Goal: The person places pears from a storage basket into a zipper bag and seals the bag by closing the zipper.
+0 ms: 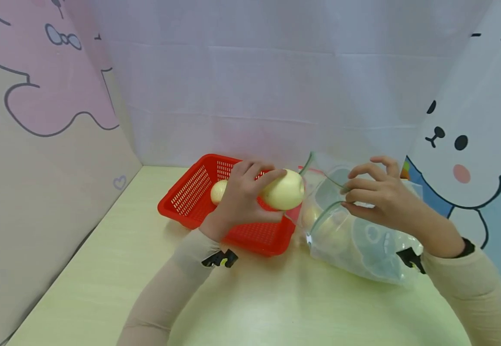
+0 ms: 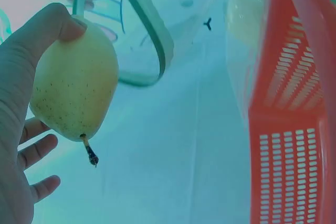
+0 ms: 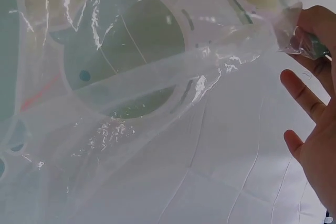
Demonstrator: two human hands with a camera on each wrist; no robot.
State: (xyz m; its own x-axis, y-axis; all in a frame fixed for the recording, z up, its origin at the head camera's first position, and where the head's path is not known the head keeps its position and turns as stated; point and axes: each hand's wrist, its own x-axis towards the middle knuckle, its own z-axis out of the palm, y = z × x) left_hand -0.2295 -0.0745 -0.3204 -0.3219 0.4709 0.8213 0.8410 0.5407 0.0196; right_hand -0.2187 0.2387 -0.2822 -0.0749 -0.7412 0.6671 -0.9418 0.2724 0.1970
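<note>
My left hand (image 1: 242, 198) grips a pale yellow pear (image 1: 284, 191) near the mouth of a clear printed zip bag (image 1: 371, 250). In the left wrist view the thumb lies across the pear (image 2: 79, 77), and its dark stem points away from the bag. Pinched between my right hand's (image 1: 384, 199) thumb and fingers is the bag's green-edged rim, which stands apart as a loop. Through the cloudy plastic, rounded yellowish fruit (image 1: 334, 235) shows inside the bag. The right wrist view has the bag (image 3: 126, 66) spread wide, with some right-hand fingers extended away from it.
A red perforated basket (image 1: 181, 194) stands left of the bag, with another pale yellow fruit (image 1: 218, 192) in it. Both rest on a light yellow-green table (image 1: 272, 302). Cartoon-printed cloth (image 1: 233, 81) rises behind and at the sides.
</note>
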